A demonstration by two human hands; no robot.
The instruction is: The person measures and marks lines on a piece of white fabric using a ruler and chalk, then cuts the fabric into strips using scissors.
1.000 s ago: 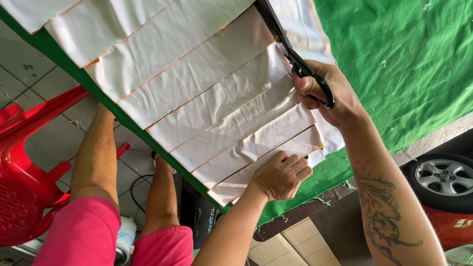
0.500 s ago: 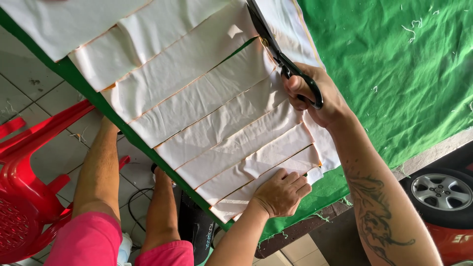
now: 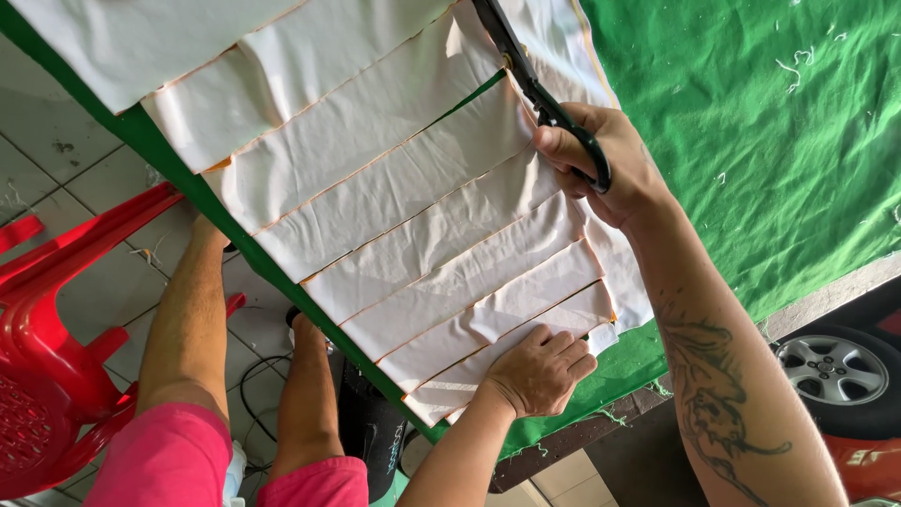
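At the far left we see a red plastic chair (image 3: 47,376) on the tiled floor (image 3: 56,178), and beside it our own legs in pink shorts (image 3: 169,460) under the edge of the bench (image 3: 751,141), which is covered with green cloth. Across the bench lies the white fabric (image 3: 404,216), already cut into long parallel strips with thin orange lines along their edges; the strips lie side by side, running slantwise from the bench's near edge toward the right. Our left hand (image 3: 540,371) rests flat, fingers spread and unclenched, pressing on the lowest strips near their right ends and gripping nothing. Further right, our right hand (image 3: 601,164) is closed around the black handles of the scissors (image 3: 535,89), whose blades point up and away along a cut in the fabric, where a narrow green gap shows between two strips. Loose white threads lie scattered on the green cloth to the right. At the far right edge, below the bench, we see a car wheel (image 3: 835,366) with red bodywork beneath it.
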